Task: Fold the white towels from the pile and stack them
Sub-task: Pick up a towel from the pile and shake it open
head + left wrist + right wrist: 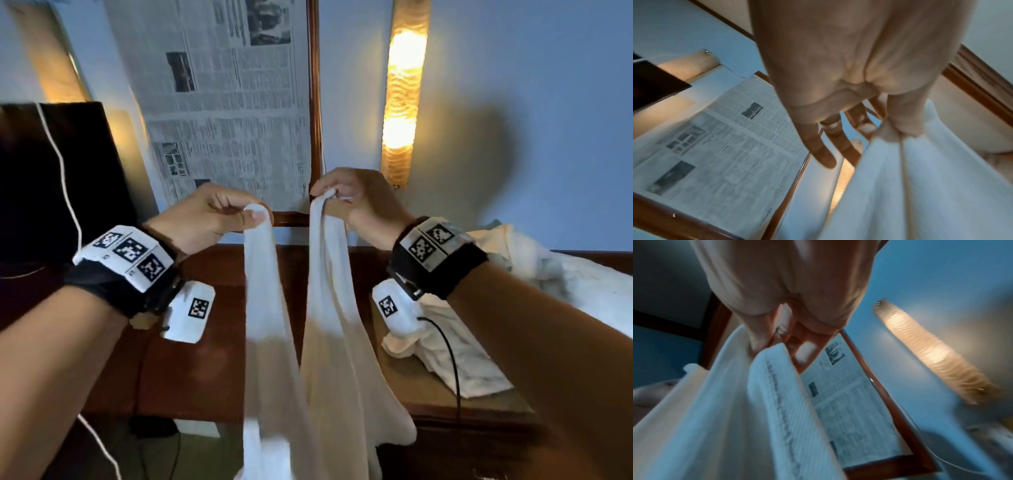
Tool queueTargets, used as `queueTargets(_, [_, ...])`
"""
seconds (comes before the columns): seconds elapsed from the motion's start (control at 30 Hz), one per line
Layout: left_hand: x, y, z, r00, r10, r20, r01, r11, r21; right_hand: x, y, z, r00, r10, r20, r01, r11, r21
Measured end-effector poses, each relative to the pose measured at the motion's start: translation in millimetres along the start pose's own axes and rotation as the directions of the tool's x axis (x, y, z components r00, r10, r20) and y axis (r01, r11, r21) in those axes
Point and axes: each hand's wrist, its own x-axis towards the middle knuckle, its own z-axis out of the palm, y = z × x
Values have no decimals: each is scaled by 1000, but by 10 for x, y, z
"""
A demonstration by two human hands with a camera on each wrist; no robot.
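Both hands are raised at the frame centre: left hand [219, 219] and right hand [356, 205] each pinch a top corner of the white towel [329, 325], which hangs down between them. Left wrist view: thumb pinches the towel [920, 186] at lower right. Right wrist view: fingers pinch the towel [735, 410], which fills the lower left.

Head cam: forward and down over both forearms, faces the wall. Wrist cams: very close under each palm, tilted up along the fingers. All three share the newspaper sheet [226, 102] [719, 155] [851, 415], wall lamp [406, 96] [931, 350] and hanging towel [329, 308] [920, 186] [725, 418].
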Motion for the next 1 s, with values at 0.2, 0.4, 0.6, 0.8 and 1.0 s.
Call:
queueTargets(0.2, [2, 103, 33, 949, 124, -289, -183, 966, -185, 216, -527, -18, 996, -86, 8, 85, 990, 117])
queueTargets(0.4, [51, 299, -55, 941, 162, -296, -246, 929, -277, 429, -752, 12, 979, -197, 60, 195, 980, 40])
queueTargets(0.6, [133, 377, -150, 961, 134, -243, -222, 897, -382, 428, -928, 42, 987, -158, -27, 160, 976, 146])
queueTargets(0.8, [249, 335, -231, 968, 19, -249, -114, 921, -372, 414, -1033, 125, 980, -2, 199, -42, 976, 214])
queueTargets(1.0, [141, 182, -216, 977, -83, -198, 23, 957, -289, 377, -918, 385, 974, 185, 127, -218, 917, 335])
